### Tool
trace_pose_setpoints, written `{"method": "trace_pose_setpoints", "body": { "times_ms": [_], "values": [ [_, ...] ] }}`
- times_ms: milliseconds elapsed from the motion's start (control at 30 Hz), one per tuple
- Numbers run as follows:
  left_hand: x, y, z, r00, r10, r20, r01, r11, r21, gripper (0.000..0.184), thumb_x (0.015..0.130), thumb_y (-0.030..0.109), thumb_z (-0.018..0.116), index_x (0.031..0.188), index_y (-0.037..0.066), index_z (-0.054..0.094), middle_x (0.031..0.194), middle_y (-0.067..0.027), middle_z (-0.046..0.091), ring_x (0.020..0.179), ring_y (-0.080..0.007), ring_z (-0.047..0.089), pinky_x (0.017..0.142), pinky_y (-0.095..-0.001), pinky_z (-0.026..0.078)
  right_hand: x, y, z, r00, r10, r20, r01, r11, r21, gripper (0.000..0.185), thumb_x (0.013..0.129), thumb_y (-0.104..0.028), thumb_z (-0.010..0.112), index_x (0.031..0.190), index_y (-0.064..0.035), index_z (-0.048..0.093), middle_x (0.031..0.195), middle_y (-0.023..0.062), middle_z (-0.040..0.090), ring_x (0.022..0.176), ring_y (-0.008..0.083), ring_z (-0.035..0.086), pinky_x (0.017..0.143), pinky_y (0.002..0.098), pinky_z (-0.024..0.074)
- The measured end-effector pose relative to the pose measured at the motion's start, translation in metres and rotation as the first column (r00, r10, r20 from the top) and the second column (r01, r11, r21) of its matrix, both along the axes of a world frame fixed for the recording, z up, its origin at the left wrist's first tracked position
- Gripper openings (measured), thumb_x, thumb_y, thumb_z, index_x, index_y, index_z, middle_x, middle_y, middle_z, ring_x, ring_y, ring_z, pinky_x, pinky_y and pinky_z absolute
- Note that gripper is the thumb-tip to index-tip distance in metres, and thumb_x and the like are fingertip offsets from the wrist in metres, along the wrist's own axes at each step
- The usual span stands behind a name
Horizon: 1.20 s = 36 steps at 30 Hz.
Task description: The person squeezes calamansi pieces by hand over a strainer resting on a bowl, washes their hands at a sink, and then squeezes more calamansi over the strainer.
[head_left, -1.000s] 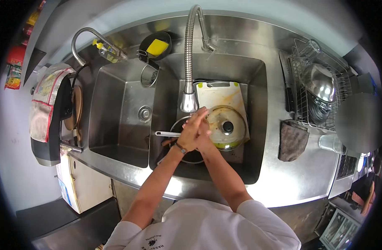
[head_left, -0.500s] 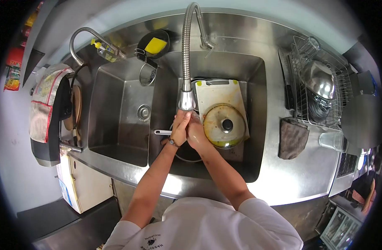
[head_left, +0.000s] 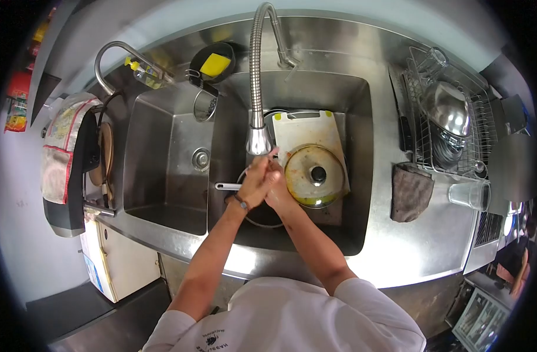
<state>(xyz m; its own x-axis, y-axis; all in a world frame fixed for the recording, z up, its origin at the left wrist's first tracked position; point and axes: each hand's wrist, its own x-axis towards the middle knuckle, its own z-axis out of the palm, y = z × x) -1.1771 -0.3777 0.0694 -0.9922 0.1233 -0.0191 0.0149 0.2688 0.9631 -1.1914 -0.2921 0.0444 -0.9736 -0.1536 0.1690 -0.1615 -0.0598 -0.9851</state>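
Observation:
Under the spray head [head_left: 258, 141] of the flexible faucet, my left hand [head_left: 255, 183] and my right hand [head_left: 274, 183] are pressed together. Their fingers are closed round each other, with some fingers hidden or blurred. A band circles my left wrist. Below the hands, partly covered, lies a pan whose light handle [head_left: 228, 186] points left. Just right of my right hand is a stained glass lid [head_left: 315, 186] with a black knob. It overlaps a white cutting board [head_left: 303, 126] with green corners.
The left basin [head_left: 183, 146] has a drain; a strainer [head_left: 205, 106] hangs at its back right. A dark pan [head_left: 226, 54] with a yellow sponge [head_left: 215, 65] and a soap bottle [head_left: 145, 75] stand behind. Rightward are a knife [head_left: 405, 129], dish rack [head_left: 422, 149], brown cloth [head_left: 410, 192] and clear cup [head_left: 469, 195].
Both hands have moved slightly left and come under the spray head. Their fingers, straighter before, are now folded together. The view has shifted a little.

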Motion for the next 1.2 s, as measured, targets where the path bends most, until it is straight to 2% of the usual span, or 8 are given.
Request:
{"method": "trace_pose_setpoints", "body": {
  "times_ms": [133,267,600,800,900,1067,1133,1200],
  "values": [
    [0.006,0.019,0.022,0.981,-0.118,-0.157,0.058,0.938,-0.341,0.068,0.082,0.049,0.05,0.13,0.004,0.035,0.137,-0.0183,0.028,0.127,-0.032,0.028,0.103,-0.0379,0.022,-0.005,-0.012,-0.045,0.734,0.468,0.492,0.156,0.59,-0.793,0.023,0.089,-0.023,0.041,0.103,-0.0046,0.045,0.088,0.0093,0.05,0.079,0.023,0.052,0.062,0.0355,0.0455],
    [0.002,0.008,0.016,0.977,-0.159,-0.139,0.114,0.951,-0.287,0.067,0.08,0.043,0.054,0.131,0.005,0.033,0.135,-0.02,0.029,0.127,-0.0324,0.026,0.102,-0.0358,0.023,0.001,-0.032,-0.066,0.655,0.571,0.494,0.418,0.271,-0.867,0.023,0.092,-0.021,0.037,0.107,-0.0043,0.043,0.088,0.008,0.051,0.076,0.0201,0.053,0.061,0.0325,0.0468],
    [0.005,0.021,0.009,0.966,-0.138,-0.218,0.081,0.965,-0.249,0.078,0.079,0.061,0.044,0.131,0.003,0.032,0.138,-0.0197,0.024,0.128,-0.0333,0.025,0.105,-0.0389,0.017,-0.002,0.003,-0.046,0.648,0.532,0.545,0.163,0.602,-0.781,0.025,0.089,-0.026,0.046,0.106,-0.0065,0.043,0.082,0.0052,0.05,0.07,0.0182,0.054,0.062,0.0326,0.0489],
    [0.001,0.008,0.0,0.959,-0.046,-0.278,-0.014,0.978,-0.209,0.07,0.081,0.05,0.051,0.129,0.002,0.034,0.116,-0.0186,0.045,0.11,-0.0301,0.043,0.095,-0.0357,0.032,-0.003,-0.003,-0.009,0.82,0.323,0.472,0.103,0.729,-0.677,0.021,0.091,-0.015,0.039,0.108,-0.0036,0.044,0.089,0.0078,0.052,0.076,0.0181,0.054,0.062,0.0298,0.0471],
    [0.002,0.005,-0.007,0.998,0.055,0.017,-0.058,0.962,0.267,0.081,0.082,0.063,0.038,0.131,-0.002,0.029,0.137,-0.0159,0.03,0.126,-0.0266,0.03,0.104,-0.0374,0.021,0.005,-0.005,-0.015,0.862,0.171,0.477,0.1,0.865,-0.492,0.02,0.09,-0.012,0.041,0.107,-0.0023,0.045,0.089,0.0069,0.053,0.078,0.0155,0.054,0.062,0.0279,0.0472],
    [0.004,0.028,0.019,0.991,-0.079,-0.109,0.072,0.995,-0.07,0.07,0.087,0.054,0.034,0.132,0.001,0.027,0.135,-0.0167,0.032,0.126,-0.0269,0.028,0.104,-0.0328,0.018,-0.001,-0.003,-0.051,0.803,0.422,0.42,0.113,0.584,-0.804,0.028,0.087,-0.014,0.046,0.113,-0.002,0.047,0.09,0.0062,0.054,0.081,0.0177,0.055,0.067,0.0275,0.0467],
    [0.0,0.031,0.021,0.979,-0.014,-0.202,0.012,1.0,-0.011,0.074,0.086,0.057,0.033,0.133,0.0,0.026,0.137,-0.0167,0.029,0.129,-0.029,0.023,0.105,-0.0359,0.015,-0.01,-0.001,-0.063,0.878,0.285,0.385,-0.178,0.94,-0.29,0.03,0.087,-0.019,0.046,0.113,-0.0031,0.048,0.095,0.0092,0.055,0.085,0.0222,0.057,0.072,0.0319,0.0467],
    [0.001,0.031,0.02,0.977,-0.033,-0.208,0.041,0.999,0.035,0.077,0.085,0.059,0.033,0.133,0.0,0.025,0.138,-0.016,0.027,0.13,-0.0271,0.02,0.106,-0.0376,0.013,-0.025,0.012,-0.026,0.928,0.281,0.245,-0.303,0.951,0.055,0.033,0.089,-0.026,0.041,0.112,-0.004,0.048,0.1,0.0127,0.057,0.088,0.0251,0.057,0.077,0.0379,0.046]
  ]
}}
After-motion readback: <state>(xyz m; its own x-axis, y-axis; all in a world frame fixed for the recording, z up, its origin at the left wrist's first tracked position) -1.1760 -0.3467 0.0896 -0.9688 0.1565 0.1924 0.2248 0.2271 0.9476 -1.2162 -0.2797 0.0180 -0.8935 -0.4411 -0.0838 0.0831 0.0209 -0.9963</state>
